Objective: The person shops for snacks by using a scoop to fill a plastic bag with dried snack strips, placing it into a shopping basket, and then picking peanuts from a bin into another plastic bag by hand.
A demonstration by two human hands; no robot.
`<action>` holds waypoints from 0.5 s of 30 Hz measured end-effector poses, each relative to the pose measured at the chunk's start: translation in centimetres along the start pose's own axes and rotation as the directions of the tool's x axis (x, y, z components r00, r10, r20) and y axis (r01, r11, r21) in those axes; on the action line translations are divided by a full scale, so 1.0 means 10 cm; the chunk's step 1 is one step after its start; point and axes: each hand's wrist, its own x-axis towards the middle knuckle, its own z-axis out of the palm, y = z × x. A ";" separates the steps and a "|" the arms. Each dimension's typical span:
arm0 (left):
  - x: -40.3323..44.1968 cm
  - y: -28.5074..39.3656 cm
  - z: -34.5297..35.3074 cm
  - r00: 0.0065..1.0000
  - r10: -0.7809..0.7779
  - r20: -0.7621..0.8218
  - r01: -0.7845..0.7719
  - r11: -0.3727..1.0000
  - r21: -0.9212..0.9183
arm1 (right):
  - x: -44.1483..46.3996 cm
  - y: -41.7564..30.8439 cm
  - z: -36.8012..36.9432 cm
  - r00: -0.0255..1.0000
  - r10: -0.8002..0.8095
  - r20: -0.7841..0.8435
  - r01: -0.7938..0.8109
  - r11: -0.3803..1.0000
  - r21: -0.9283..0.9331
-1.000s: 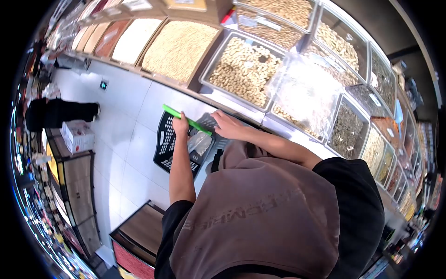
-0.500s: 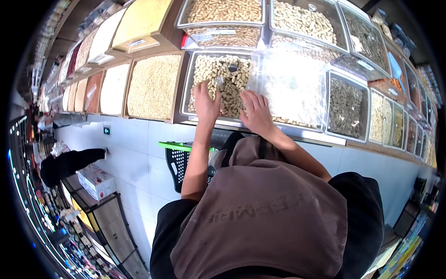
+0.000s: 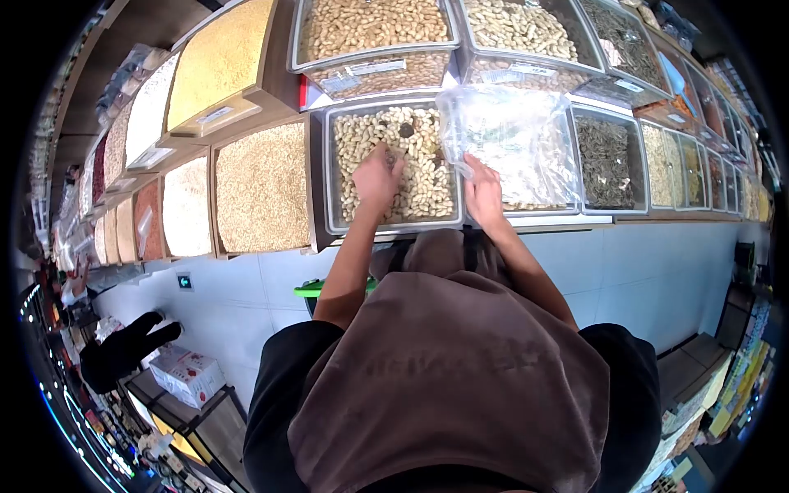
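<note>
My left hand [image 3: 377,181] reaches into a clear-walled bin [image 3: 333,193] of unshelled peanuts [image 3: 427,185]. Its fingers curl down among the nuts, partly hidden, around something small I cannot make out. A small dark round piece [image 3: 406,130] lies on the peanuts just beyond the fingertips. At the bin's right side, my right hand [image 3: 485,193] has its fingers closed on the lower left edge of a clear plastic bag [image 3: 514,135]. Spread out and shiny with glare, the bag covers most of the neighbouring bin [image 3: 546,210], where peanuts show along the near edge.
Two more peanut bins [image 3: 374,62] stand in the raised back row. Grain bins [image 3: 261,193] line the left, and a bin of dark seeds [image 3: 606,160] is on the right. Behind me are a green-rimmed basket [image 3: 308,289], a white carton [image 3: 187,376] and another person [image 3: 123,353].
My right hand has moved from the peanuts to the bag's edge. My left hand has closed among the peanuts. The view has shifted, and the peanut surface looks paler and more even.
</note>
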 end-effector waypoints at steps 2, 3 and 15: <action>0.02 -0.01 -0.03 0.991 -0.070 0.114 0.064 0.996 0.060 | 0.00 0.01 -0.02 0.998 -0.018 -0.054 0.019 1.000 0.009; 0.04 0.03 -0.05 0.982 -0.129 0.137 0.120 0.990 0.075 | 0.02 -0.05 -0.06 0.999 0.045 -0.028 -0.045 0.999 0.007; 0.09 -0.11 -0.11 0.977 -0.129 0.171 0.122 0.991 0.049 | -0.45 0.29 -0.30 0.615 0.602 -0.510 -0.259 0.765 0.590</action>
